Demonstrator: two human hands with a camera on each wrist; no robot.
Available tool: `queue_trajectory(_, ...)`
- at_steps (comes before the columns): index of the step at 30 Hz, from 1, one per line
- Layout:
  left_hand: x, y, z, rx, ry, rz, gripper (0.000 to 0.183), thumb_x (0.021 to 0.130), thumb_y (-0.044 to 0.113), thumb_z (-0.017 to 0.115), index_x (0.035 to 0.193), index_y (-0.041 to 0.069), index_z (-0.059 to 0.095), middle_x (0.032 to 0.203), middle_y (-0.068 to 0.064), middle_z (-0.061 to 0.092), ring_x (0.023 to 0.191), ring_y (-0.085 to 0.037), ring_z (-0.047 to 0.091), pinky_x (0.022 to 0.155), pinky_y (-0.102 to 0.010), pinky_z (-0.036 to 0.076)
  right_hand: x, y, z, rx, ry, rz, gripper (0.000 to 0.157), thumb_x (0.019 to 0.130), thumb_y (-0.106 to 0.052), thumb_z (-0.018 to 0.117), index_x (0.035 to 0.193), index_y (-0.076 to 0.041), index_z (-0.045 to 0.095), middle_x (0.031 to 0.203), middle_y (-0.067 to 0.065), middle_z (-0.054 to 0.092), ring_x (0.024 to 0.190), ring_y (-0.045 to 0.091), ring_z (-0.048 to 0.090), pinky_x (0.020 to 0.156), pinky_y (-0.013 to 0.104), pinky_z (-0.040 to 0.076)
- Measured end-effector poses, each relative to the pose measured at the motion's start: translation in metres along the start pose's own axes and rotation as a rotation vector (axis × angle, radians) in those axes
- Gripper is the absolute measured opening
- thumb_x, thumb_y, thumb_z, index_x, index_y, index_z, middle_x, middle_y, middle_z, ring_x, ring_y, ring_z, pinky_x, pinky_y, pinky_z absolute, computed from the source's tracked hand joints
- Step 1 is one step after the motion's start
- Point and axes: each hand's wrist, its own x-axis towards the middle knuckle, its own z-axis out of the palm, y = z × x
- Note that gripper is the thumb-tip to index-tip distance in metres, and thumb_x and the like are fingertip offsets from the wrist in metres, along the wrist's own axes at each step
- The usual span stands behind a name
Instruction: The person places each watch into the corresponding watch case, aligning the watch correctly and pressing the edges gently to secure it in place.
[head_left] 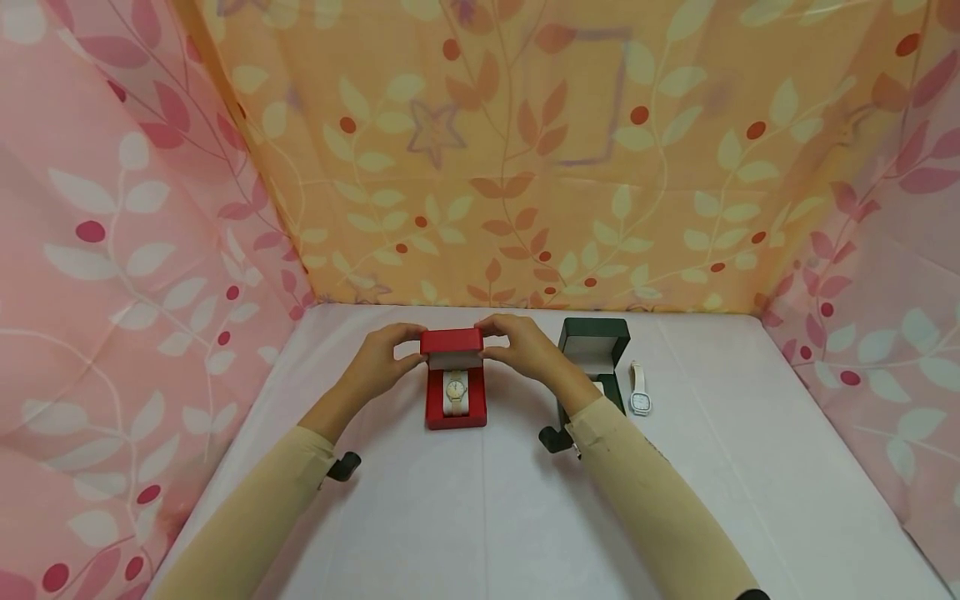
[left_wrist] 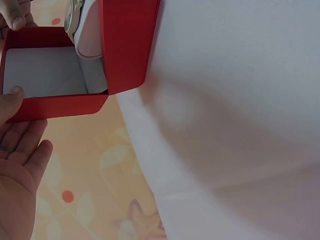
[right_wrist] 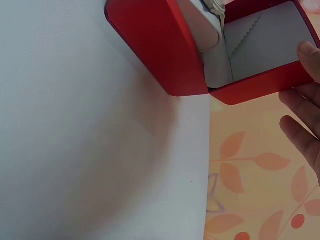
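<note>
A red watch box (head_left: 456, 419) stands on the white-covered table with its lid (head_left: 452, 340) raised. Inside it a wristwatch (head_left: 456, 389) with a pale round dial is wrapped round a white cushion (left_wrist: 91, 35). My left hand (head_left: 377, 360) pinches the lid's left edge between thumb and fingers. At the opposite edge, my right hand (head_left: 527, 348) holds the lid the same way, thumb on the inner rim and fingers behind, as the right wrist view shows. The lid's pale lining (right_wrist: 265, 42) faces the wrist cameras.
Behind my right forearm a dark green watch box (head_left: 595, 333) stands with its lid up, partly hidden. Right of it lies a second watch (head_left: 640, 396) with a white strap. Patterned cloth walls (head_left: 480, 167) enclose the table at the back and both sides.
</note>
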Motion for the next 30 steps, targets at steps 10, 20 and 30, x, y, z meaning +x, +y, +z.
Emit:
queue_trajectory(10, -0.002, 0.001, 0.0, -0.002, 0.01, 0.037, 0.044, 0.088, 0.013, 0.082, 0.129, 0.006, 0.067, 0.125, -0.011, 0.071, 0.12, -0.028, 0.066, 0.106, -0.05, 0.049, -0.003, 0.003, 0.0, -0.004, 0.013, -0.044, 0.045, 0.087, -0.02, 0.083, 0.129, -0.013, 0.069, 0.124, -0.001, 0.072, 0.118, 0.017, 0.067, 0.105, 0.043, 0.052)
queue_trajectory(20, -0.006, 0.0, 0.0, -0.003, 0.025, 0.066, 0.043, 0.085, 0.012, 0.085, 0.124, 0.007, 0.07, 0.12, -0.009, 0.073, 0.117, -0.027, 0.067, 0.104, -0.048, 0.051, -0.006, 0.003, 0.003, -0.015, 0.017, -0.081, 0.044, 0.087, -0.018, 0.084, 0.128, -0.012, 0.069, 0.124, 0.0, 0.072, 0.118, 0.016, 0.066, 0.103, 0.038, 0.053)
queue_trajectory(30, -0.01, 0.003, 0.0, 0.011, 0.016, 0.05, 0.043, 0.086, 0.012, 0.084, 0.126, 0.007, 0.071, 0.122, -0.009, 0.073, 0.119, -0.027, 0.066, 0.104, -0.05, 0.051, -0.01, 0.001, 0.004, -0.042, 0.016, -0.092, 0.045, 0.086, -0.018, 0.085, 0.127, -0.013, 0.069, 0.123, 0.0, 0.071, 0.118, 0.017, 0.066, 0.103, 0.038, 0.053)
